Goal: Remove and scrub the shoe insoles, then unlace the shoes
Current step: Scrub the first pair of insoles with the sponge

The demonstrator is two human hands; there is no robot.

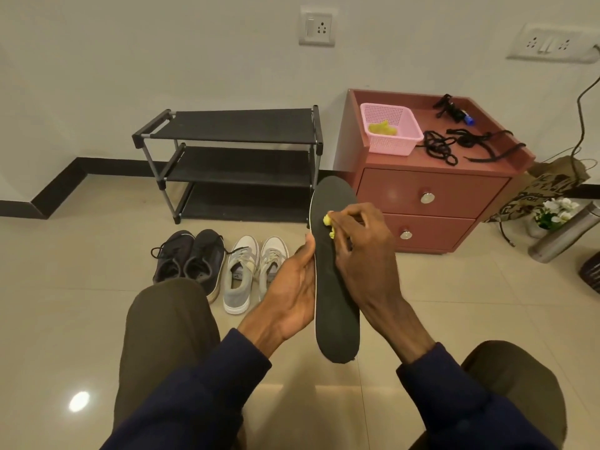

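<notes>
Glossy beige floor tiles (65,287) run up to a plain pale wall. Nearest, the left hand (292,287) grips the edge of a long, matte black insole (334,306), held upright between the knees. The right hand (363,251) pinches a crumpled yellow scrub pad (329,224) against the insole's upper half. Beyond, on the floor, stand a laced dark sneaker pair (190,258) and a grey-white mesh pair (253,271). Further back are a black three-tier rack (233,157) and a smooth reddish cabinet (431,196) with round metal knobs; it carries a pink perforated basket (391,131) and loose black laces (441,147). The printed paper bag (545,186) beside the cabinet is unreadable.
</notes>
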